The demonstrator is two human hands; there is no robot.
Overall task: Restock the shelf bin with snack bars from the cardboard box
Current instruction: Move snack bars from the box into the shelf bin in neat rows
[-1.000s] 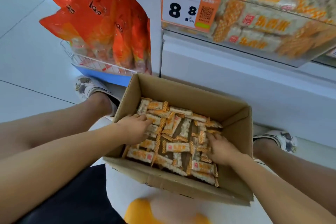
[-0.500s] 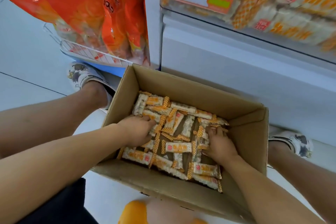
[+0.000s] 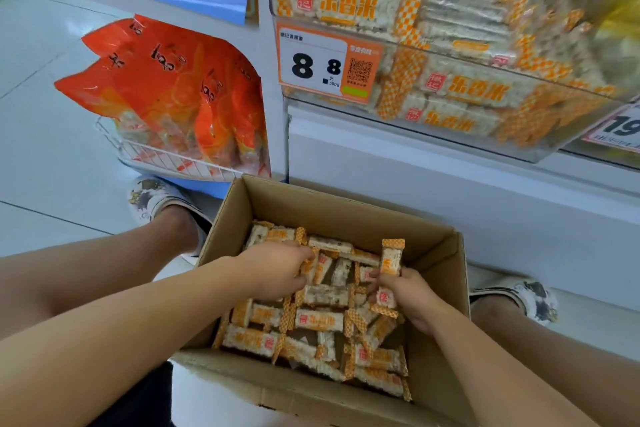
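Both hands are down in the cardboard box (image 3: 433, 288) on the floor. The right hand (image 3: 408, 291) has its grip clamped on an upright snack bar (image 3: 391, 258); the left hand (image 3: 277, 269) curls over loose bars, grip closing on some. The shelf bin (image 3: 450, 55) sits far right above.

Both hands reach into the open cardboard box (image 3: 429, 291) of snack bars (image 3: 320, 321) on the floor, the left hand (image 3: 277, 270) curled over the pile and the right hand (image 3: 408, 291) gripping one upright bar (image 3: 391, 258), below the clear shelf bin (image 3: 450, 55).
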